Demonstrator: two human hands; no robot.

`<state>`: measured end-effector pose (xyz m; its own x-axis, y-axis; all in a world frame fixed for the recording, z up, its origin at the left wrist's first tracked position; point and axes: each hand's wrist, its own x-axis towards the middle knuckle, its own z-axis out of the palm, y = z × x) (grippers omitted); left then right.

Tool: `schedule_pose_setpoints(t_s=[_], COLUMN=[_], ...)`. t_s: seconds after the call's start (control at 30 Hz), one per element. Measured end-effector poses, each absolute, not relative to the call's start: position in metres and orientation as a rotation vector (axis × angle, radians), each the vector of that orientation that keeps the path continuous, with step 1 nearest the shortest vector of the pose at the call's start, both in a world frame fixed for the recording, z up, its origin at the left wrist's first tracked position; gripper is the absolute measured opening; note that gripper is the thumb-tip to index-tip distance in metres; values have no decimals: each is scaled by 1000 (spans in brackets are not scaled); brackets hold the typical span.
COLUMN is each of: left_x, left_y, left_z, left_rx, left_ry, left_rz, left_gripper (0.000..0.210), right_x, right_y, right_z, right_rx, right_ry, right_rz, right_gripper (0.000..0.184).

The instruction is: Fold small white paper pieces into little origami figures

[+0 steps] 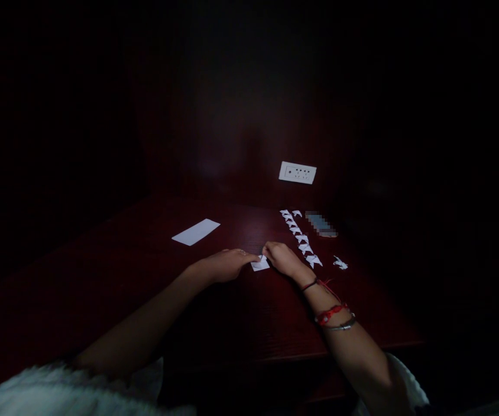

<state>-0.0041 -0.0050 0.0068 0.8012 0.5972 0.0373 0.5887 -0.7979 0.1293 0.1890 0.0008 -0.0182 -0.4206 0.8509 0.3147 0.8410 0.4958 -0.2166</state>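
A small folded piece of white paper (260,264) lies on the dark red table, between my two hands. From the left, my left hand (227,264) presses its edge with an outstretched finger and the thumb close by, the other fingers curled. My right hand (280,257) is closed with its fingertips pinching the paper's upper right part. The creases under the fingertips are too small and dim to make out. Just beyond my right hand runs a row of small folded white paper pieces (304,248), with pointed ends.
A blank white paper strip (196,231) rests on the table (115,260) to the left. At the right are a blurred phone-like object (321,224) and some crumpled white paper (340,263). A white socket plate (297,173) is on the wall behind. The surroundings are very dark.
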Motion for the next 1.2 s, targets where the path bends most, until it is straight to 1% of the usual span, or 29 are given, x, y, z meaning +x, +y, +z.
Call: schedule_pose_setpoints(t_s=[0.17, 0.4, 0.5, 0.67, 0.83, 1.2], left_x=[-2, 2, 3, 1, -6, -12], left_y=[-3, -7, -9, -8, 0, 9], left_z=[5, 7, 7, 7, 5, 2], left_rx=[2917, 2934, 2944, 2924, 2891, 2880], left_ry=[894, 964, 983, 987, 890, 770], left_rz=[115, 97, 91, 116, 154, 191], left_gripper=[55, 54, 55, 56, 61, 58], right_x=[187, 181, 180, 192, 203, 201], right_y=[3, 0, -1, -7, -12, -13], right_z=[-20, -18, -16, -4, 1, -1], right_rx=[-1462, -1522, -1543, -1292, -1066, -994], right_ry=[-2348, -2325, -2304, -2301, -2508, -2554], right_rz=[7, -70, -34, 49, 139, 115], right_gripper=[12, 18, 20, 15, 16, 23])
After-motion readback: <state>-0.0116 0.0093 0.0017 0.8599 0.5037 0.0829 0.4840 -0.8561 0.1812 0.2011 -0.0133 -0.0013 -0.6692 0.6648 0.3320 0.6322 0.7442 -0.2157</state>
